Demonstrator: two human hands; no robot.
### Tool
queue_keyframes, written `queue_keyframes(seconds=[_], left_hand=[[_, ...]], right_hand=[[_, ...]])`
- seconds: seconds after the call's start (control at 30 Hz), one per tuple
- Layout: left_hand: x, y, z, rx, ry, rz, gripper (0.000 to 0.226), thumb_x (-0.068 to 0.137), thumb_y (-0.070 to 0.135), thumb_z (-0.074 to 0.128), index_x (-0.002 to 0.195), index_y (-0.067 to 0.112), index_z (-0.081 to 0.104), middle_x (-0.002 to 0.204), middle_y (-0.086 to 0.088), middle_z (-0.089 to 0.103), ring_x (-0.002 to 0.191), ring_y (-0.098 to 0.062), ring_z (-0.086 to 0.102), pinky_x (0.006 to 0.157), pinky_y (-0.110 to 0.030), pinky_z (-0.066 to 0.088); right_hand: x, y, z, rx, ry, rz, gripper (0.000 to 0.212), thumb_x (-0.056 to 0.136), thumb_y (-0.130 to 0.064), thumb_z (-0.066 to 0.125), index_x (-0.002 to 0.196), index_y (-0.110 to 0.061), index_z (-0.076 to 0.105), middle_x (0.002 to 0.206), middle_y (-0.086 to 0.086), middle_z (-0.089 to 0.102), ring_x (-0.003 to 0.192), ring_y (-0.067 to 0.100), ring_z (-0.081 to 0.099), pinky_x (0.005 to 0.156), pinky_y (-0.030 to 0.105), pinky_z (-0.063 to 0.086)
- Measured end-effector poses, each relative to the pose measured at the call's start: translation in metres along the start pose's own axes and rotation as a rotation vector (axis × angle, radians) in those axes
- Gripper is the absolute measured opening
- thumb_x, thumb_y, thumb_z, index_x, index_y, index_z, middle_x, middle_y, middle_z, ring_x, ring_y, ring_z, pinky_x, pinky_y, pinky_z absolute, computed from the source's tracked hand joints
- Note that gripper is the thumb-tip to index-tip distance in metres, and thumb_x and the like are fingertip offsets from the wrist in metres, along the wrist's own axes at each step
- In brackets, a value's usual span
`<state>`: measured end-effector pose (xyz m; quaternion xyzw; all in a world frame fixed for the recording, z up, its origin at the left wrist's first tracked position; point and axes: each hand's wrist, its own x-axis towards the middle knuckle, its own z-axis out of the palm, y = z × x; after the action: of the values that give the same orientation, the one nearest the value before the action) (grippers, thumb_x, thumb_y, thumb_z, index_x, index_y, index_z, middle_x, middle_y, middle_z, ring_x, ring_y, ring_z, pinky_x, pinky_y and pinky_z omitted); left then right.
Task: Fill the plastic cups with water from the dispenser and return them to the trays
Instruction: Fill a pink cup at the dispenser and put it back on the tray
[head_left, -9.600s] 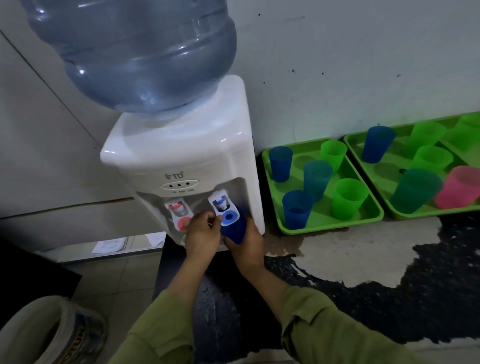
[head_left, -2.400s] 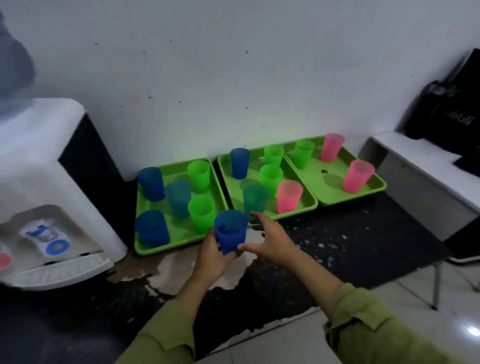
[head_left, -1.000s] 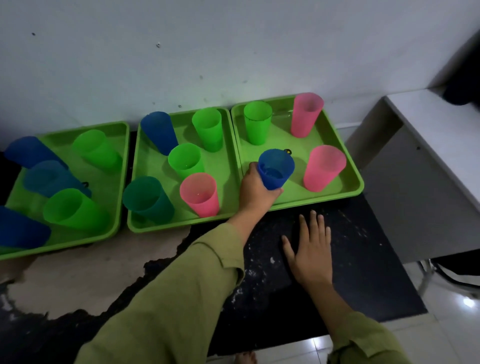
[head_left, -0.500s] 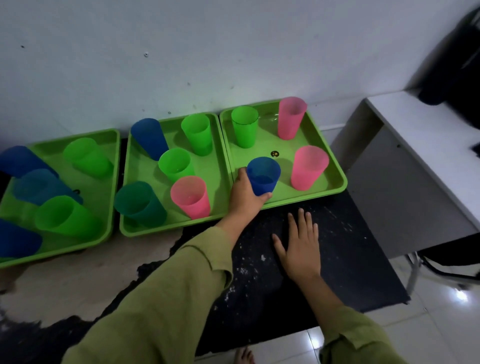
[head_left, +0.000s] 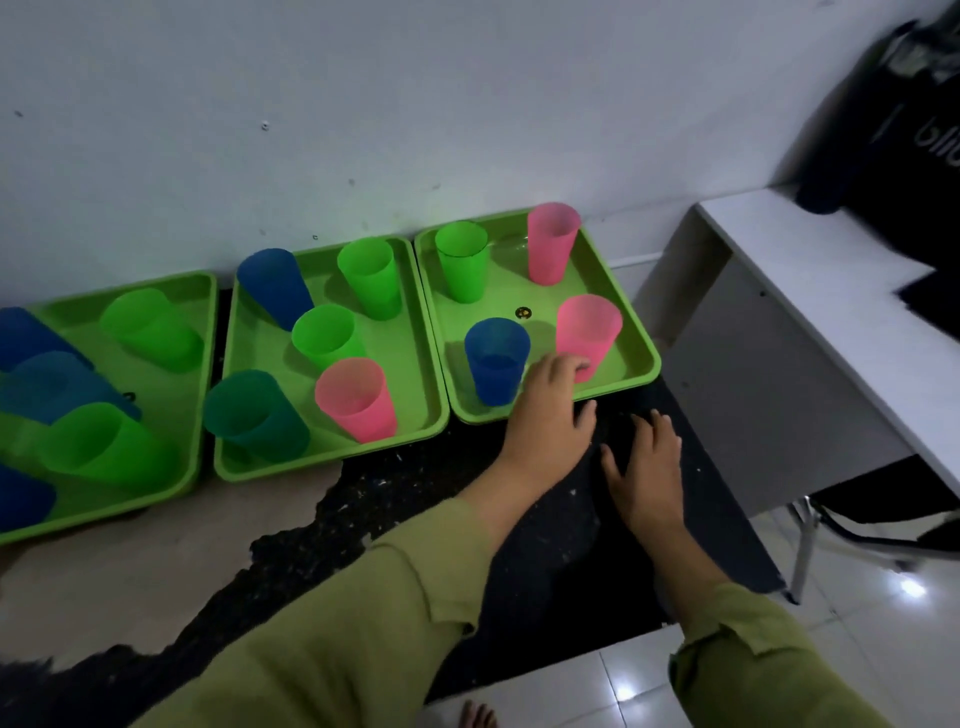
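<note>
The blue cup (head_left: 496, 361) with water in it stands upright at the front left of the right green tray (head_left: 640, 347). My left hand (head_left: 548, 415) is off it, just to its right. Its fingertips are at the base of the front pink cup (head_left: 588, 330); I cannot tell if they grip it. On the same tray, a green cup (head_left: 462, 260) and a second pink cup (head_left: 552, 241) stand at the back. Flat on the black counter lies my right hand (head_left: 644, 467), fingers spread. The dispenser is out of view.
The middle tray (head_left: 415, 374) holds several cups: blue, green, teal and pink. The left tray (head_left: 205, 332) holds several blue and green cups. A white desk (head_left: 810, 291) with a black bag (head_left: 904, 119) stands to the right, across a gap over tiled floor.
My left hand has let go of the blue cup, which now stands on the right tray, and shifted right toward the front pink cup. My right hand stayed on the counter.
</note>
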<state>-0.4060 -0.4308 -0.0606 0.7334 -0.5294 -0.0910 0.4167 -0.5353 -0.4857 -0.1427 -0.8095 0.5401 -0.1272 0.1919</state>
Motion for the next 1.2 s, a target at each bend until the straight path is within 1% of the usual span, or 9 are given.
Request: queue_keyframes(seconds=[0.1,0.17,0.27,0.43,0.6,0.83,1.03,1.1,1.2], left_hand=[[0.016,0.006,0.028,0.010,-0.087,-0.183,0.072,0.083,0.019,0.066,0.139,-0.002,0.025,0.137,-0.018,0.039,0.127,-0.030,0.037,0.106,-0.030,0.028],[0.025,0.007,0.043,-0.049,-0.098,-0.331,0.087,0.083,0.021,0.068,0.143,-0.006,0.011,0.144,-0.022,0.030,0.133,-0.031,0.031,0.109,-0.031,0.026],[0.035,0.004,0.055,-0.158,-0.016,-0.470,0.091,0.077,0.016,0.074,0.141,-0.005,0.013,0.142,-0.022,0.031,0.131,-0.032,0.035,0.107,-0.031,0.031],[0.055,-0.009,0.061,-0.281,0.126,-0.562,0.099,0.071,0.014,0.079,0.145,0.004,0.013,0.145,-0.018,0.034,0.130,-0.030,0.040,0.106,-0.031,0.032],[0.062,-0.019,0.055,-0.214,0.203,-0.481,0.075,0.067,0.023,0.081,0.129,0.009,0.041,0.126,-0.009,0.055,0.112,-0.027,0.055,0.089,-0.036,0.046],[0.038,-0.014,0.044,-0.284,0.162,-0.324,0.084,0.060,0.026,0.086,0.130,0.009,0.042,0.124,-0.007,0.048,0.110,-0.020,0.052,0.091,-0.036,0.050],[0.016,-0.002,0.007,-0.340,0.178,-0.208,0.081,0.060,0.026,0.087,0.125,0.005,0.044,0.120,-0.008,0.046,0.110,-0.019,0.048,0.090,-0.042,0.051],[0.005,0.003,-0.008,-0.339,0.153,-0.175,0.081,0.059,0.027,0.087,0.123,0.006,0.044,0.119,-0.005,0.046,0.109,-0.017,0.048,0.090,-0.039,0.051],[-0.022,0.003,-0.039,-0.378,0.110,-0.162,0.076,0.060,0.030,0.087,0.120,0.012,0.042,0.114,0.004,0.046,0.104,-0.011,0.050,0.083,-0.021,0.050]], right_hand=[[0.000,0.012,0.002,-0.045,0.002,-0.037,0.061,0.092,-0.034,0.053,0.140,-0.001,0.035,0.154,0.019,0.019,0.146,0.030,0.008,0.119,0.037,0.001],[-0.002,0.016,0.005,-0.035,0.021,-0.061,0.060,0.093,-0.034,0.053,0.140,-0.001,0.036,0.154,0.020,0.019,0.146,0.030,0.009,0.119,0.038,0.003],[-0.002,0.017,0.008,-0.007,0.054,-0.071,0.059,0.092,-0.034,0.054,0.138,-0.002,0.038,0.154,0.019,0.022,0.146,0.029,0.011,0.119,0.040,0.008],[0.000,0.019,0.012,-0.007,0.064,-0.076,0.058,0.092,-0.035,0.053,0.137,-0.002,0.039,0.154,0.018,0.022,0.146,0.029,0.011,0.120,0.038,0.007],[0.000,0.019,0.012,-0.016,0.067,-0.079,0.058,0.093,-0.038,0.050,0.138,-0.003,0.037,0.154,0.017,0.021,0.146,0.027,0.009,0.120,0.036,0.005],[-0.001,0.018,0.008,-0.007,0.043,-0.076,0.059,0.093,-0.036,0.051,0.138,-0.002,0.037,0.153,0.019,0.022,0.145,0.029,0.011,0.119,0.038,0.005],[-0.012,0.008,-0.005,0.121,-0.047,-0.034,0.060,0.091,-0.031,0.057,0.139,-0.002,0.035,0.153,0.018,0.023,0.146,0.029,0.010,0.119,0.040,0.007],[-0.023,0.000,-0.008,0.144,-0.080,-0.017,0.060,0.091,-0.030,0.057,0.140,-0.003,0.034,0.152,0.017,0.024,0.145,0.029,0.012,0.120,0.041,0.011],[-0.048,-0.023,-0.010,0.154,-0.101,-0.005,0.060,0.091,-0.029,0.057,0.139,-0.002,0.033,0.148,0.018,0.031,0.142,0.030,0.021,0.118,0.044,0.019]])
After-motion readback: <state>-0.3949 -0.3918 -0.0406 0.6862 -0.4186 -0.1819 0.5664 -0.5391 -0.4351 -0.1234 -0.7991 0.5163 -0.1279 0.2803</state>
